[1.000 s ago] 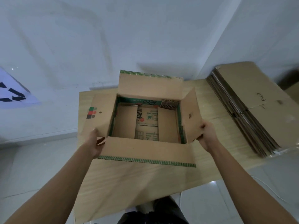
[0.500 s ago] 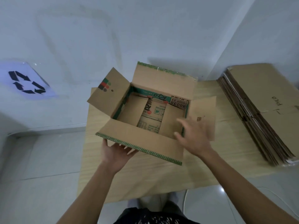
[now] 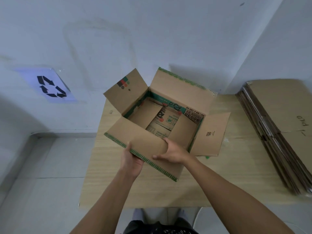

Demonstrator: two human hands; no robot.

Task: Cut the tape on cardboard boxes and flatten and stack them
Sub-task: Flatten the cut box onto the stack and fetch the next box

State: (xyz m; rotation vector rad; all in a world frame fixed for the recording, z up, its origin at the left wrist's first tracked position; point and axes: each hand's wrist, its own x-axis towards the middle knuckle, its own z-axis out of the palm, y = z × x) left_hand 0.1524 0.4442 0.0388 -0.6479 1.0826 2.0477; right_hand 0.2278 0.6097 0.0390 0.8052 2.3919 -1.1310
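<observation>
1. Box [image 3: 182,92] sits on the desk [image 3: 152,193], askew to the desk's edge, with all four top flaps open. Inside, the bottom flaps lie closed and print shows through the gap between them. Whether any tape holds the bottom cannot be told.
2. Stack [image 3: 278,125] of flattened boxes lies at the right end of the desk, well apart from the box.
3. Risk: both hands act on the near flap [image 3: 143,139] alone. A hard pull or lift by that one flap could crease or tear it at its fold.
4. Risk: if the bottom is taped, pressing the box flat would buckle the walls instead of folding them along the seams.
5. Risk: the box is light and empty, so an uneven push could swing it towards the stack or off the near edge of the desk.
6. Left grip [image 3: 131,159]: clamped on the flap's green-edged rim, with the thumb on top and the fingers hidden underneath.
7. Right grip [image 3: 172,152]: laid across the top of the same flap, just beside the left. The thumb is spread towards the rim and the fingers curl over the fold into the box. It is closed on the flap and holds nothing else.
</observation>
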